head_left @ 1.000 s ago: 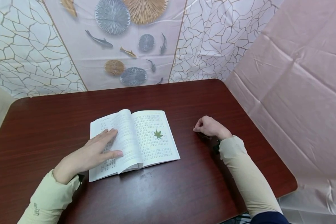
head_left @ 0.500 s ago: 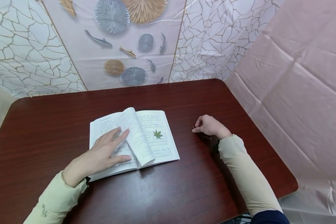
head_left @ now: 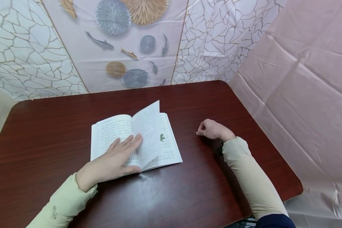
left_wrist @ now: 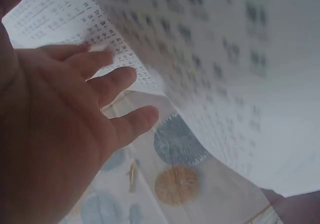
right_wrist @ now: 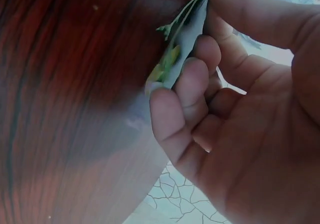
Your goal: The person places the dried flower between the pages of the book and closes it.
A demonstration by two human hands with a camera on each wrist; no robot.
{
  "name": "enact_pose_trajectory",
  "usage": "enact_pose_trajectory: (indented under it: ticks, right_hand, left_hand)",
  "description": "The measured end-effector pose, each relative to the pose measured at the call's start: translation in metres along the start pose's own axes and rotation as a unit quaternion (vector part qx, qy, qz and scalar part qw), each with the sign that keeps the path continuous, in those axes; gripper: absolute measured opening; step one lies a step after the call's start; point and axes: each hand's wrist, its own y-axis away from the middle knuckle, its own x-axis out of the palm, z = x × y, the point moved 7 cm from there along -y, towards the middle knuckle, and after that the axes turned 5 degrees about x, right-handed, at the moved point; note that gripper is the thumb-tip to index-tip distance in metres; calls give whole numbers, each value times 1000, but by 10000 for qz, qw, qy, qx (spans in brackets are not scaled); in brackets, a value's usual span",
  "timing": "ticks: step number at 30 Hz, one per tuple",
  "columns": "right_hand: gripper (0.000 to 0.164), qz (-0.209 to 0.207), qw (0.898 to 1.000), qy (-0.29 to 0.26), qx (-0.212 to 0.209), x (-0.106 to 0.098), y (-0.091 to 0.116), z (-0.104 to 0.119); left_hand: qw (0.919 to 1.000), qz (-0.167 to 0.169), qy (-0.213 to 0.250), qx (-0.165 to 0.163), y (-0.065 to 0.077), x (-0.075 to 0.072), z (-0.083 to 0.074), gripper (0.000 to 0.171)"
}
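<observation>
An open book (head_left: 114, 126) of printed text lies on the table. My left hand (head_left: 111, 164) is over its left page and the fold, fingers extended, right against a raised page (head_left: 148, 133) that stands up from the fold. Part of a green leaf (head_left: 162, 138) shows on the right-hand page, the remainder hidden behind that raised page. In the left wrist view the page (left_wrist: 240, 83) rises beside my straight fingers. Off to the right of the book, my right hand (head_left: 212, 129) pinches a thin flat bookmark-like strip (right_wrist: 186, 46) with green stems and some yellow on it.
The dark red-brown wooden table (head_left: 165, 196) has rounded corners. Behind it hangs a patterned cloth (head_left: 88, 63), and a pink cloth (head_left: 302, 95) runs along the right side.
My left hand has moved right across the book, and pages have turned rightward from the left side. One page now stands upright, partly covering the leaf. My right hand has stayed nearly still.
</observation>
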Motion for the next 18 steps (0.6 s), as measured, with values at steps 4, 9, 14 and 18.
enact_pose_trajectory:
  ticks: [4, 9, 14, 18]
  right_hand:
    - [14, -6, 9999, 27, -162, 2, 1, 2]
    - [16, -70, 9996, -24, -280, 1, 2, 3]
    - [17, -271, 9990, -203, -291, -3, 3, 4]
    - [17, -559, 9976, -343, -217, -9, 4, 4]
  left_hand:
    - [9996, 131, -123, 197, -2, 9, -5, 83]
    - [9993, 210, -198, 234, -2, 13, -9, 79]
    - [9991, 220, -300, 221, -1, 14, -11, 78]
    - [9992, 197, -268, 205, -1, 13, -12, 80]
